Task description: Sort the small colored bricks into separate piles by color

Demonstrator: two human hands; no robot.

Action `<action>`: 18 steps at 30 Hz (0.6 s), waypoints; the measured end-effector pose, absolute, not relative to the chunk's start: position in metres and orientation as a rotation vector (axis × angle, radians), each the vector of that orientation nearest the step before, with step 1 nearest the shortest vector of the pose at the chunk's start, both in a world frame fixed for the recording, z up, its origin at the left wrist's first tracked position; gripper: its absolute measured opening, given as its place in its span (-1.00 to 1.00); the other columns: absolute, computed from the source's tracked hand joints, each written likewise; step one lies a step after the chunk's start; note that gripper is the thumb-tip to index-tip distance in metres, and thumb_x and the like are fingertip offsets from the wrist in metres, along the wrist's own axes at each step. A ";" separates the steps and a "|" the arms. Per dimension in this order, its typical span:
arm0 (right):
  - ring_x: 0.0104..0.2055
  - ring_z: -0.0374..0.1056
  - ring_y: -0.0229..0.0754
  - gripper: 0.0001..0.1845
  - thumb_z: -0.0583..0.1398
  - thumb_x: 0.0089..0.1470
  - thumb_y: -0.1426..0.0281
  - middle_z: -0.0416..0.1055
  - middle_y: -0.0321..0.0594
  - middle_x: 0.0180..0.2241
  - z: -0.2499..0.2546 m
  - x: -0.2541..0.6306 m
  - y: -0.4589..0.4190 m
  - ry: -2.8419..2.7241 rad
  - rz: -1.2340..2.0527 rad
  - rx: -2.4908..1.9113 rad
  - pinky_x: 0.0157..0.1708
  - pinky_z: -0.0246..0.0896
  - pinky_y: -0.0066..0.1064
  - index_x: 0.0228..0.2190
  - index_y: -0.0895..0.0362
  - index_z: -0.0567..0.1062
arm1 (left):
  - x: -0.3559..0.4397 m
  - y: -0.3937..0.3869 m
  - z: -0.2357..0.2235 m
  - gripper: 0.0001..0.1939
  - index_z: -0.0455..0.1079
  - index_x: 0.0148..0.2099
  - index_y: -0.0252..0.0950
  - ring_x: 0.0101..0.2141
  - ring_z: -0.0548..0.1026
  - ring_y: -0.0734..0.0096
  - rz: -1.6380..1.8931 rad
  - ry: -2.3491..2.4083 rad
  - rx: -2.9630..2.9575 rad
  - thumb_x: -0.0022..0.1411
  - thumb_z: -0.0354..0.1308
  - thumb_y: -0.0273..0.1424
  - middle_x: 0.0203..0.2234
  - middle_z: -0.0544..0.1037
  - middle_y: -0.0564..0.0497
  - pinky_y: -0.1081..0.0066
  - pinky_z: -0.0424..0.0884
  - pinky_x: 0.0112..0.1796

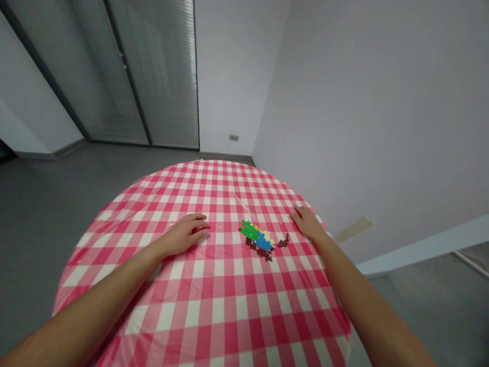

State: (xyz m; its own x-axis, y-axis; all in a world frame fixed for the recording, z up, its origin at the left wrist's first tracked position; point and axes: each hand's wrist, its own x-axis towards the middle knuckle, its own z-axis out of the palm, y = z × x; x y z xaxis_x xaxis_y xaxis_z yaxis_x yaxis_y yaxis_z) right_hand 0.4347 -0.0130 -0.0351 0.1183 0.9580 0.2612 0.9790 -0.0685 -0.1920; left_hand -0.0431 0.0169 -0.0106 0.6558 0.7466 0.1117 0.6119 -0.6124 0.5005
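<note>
A small flat cluster of coloured pieces (259, 238), green, blue, yellow, cream and dark brown, lies on a round table with a red-and-white checked cloth (214, 306). My left hand (186, 233) rests on the cloth to the left of the cluster, fingers loosely curled and together, with nothing visible in them. My right hand (306, 222) lies flat on the cloth to the right of the cluster near the table's edge, fingers stretched out. Neither hand touches the pieces. A few brown pieces (283, 242) sit slightly apart on the cluster's right.
The table stands close to a white wall (362, 127) on the right. Grey floor (46, 204) surrounds it. Glass doors with blinds (153, 71) are at the back of the room.
</note>
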 end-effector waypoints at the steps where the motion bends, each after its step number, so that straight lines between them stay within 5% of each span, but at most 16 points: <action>1: 0.24 0.21 0.18 -0.41 -0.05 0.30 0.14 0.38 0.15 0.13 -0.037 0.435 -0.015 -1.899 -0.077 -2.092 0.21 0.08 0.10 0.10 0.26 0.44 | -0.043 0.017 -0.010 -0.49 0.49 0.07 -0.22 0.17 0.33 0.04 0.439 1.061 2.451 0.38 -0.09 -0.04 0.16 0.41 -0.14 0.09 0.27 0.16; 18: 0.36 0.01 0.03 -0.35 -0.03 0.28 -0.03 0.09 -0.13 0.34 -0.011 0.287 -0.062 -2.216 0.592 -1.506 0.30 -0.02 0.02 0.28 -0.02 0.22 | -0.042 0.016 -0.009 -0.49 0.51 0.07 -0.25 0.16 0.34 0.03 0.438 1.051 2.450 0.38 -0.09 -0.05 0.15 0.41 -0.17 0.10 0.28 0.16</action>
State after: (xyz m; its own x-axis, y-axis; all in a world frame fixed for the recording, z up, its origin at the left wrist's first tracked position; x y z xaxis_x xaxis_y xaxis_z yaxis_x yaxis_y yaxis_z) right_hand 0.2872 -0.0624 -0.0108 -0.3431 0.9355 0.0846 0.7686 0.3314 -0.5472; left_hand -0.0417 0.0159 -0.0085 0.6614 0.7412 0.1144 0.6030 -0.6163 0.5065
